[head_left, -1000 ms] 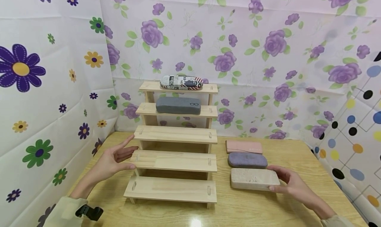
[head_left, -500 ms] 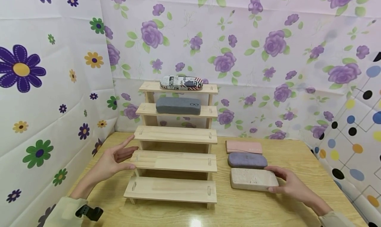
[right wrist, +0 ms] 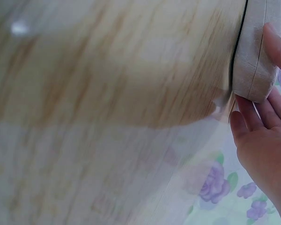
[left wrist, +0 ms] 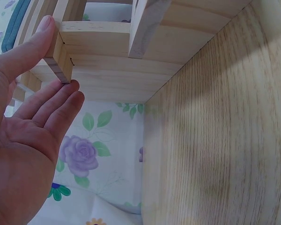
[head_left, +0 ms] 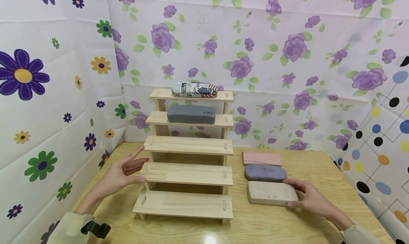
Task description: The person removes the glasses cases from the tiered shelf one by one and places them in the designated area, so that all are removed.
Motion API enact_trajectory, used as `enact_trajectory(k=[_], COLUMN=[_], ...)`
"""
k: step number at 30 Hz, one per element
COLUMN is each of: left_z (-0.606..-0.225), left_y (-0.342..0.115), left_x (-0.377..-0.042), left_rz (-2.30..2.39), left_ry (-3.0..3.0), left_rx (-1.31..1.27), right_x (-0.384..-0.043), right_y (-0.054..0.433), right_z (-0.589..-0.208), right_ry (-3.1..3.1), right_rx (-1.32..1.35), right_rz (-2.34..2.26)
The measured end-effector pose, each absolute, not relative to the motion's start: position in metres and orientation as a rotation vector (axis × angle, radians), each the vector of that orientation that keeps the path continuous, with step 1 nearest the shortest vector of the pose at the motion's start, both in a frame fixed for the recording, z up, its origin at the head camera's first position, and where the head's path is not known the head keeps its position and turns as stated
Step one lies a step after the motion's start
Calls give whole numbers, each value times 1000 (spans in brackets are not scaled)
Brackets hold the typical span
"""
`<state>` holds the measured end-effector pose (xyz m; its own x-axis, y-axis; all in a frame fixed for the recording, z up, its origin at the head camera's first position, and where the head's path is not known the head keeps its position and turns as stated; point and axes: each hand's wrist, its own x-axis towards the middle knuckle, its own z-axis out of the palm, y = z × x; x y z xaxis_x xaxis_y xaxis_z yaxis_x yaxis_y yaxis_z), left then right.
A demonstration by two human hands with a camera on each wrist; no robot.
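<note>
Table [head_left: 308,166] carries the rack [head_left: 186,204]; left hand [head_left: 119,173] at its left side, thumb spread from near-straight fingers, touching shelf ends. Right hand [head_left: 311,198] pinches right end of beige case [head_left: 271,193], which sits right of rack, in front of purple case [head_left: 266,172].

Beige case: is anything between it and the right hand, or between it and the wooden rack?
Nothing visible: the right hand grips the beige case by its right end, and only tabletop shows between its left end and the wooden rack.
</note>
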<state>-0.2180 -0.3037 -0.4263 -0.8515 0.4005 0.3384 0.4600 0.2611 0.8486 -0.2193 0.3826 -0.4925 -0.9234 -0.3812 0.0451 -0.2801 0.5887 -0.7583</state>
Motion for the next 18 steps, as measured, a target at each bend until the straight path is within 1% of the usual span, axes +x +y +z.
enact_trajectory(k=[4, 18], left_z=[-426, -429], left_y=[-304, -305], left_x=[-218, -219], left_rz=[-1681, -1674], left_ry=[-2450, -2449], left_rx=[-840, -851], right_x=[-220, -220], right_y=[383, 383], right_z=[-492, -490], right_ry=[2662, 2659], right_rx=[-598, -599], right_rz=[-1269, -1270])
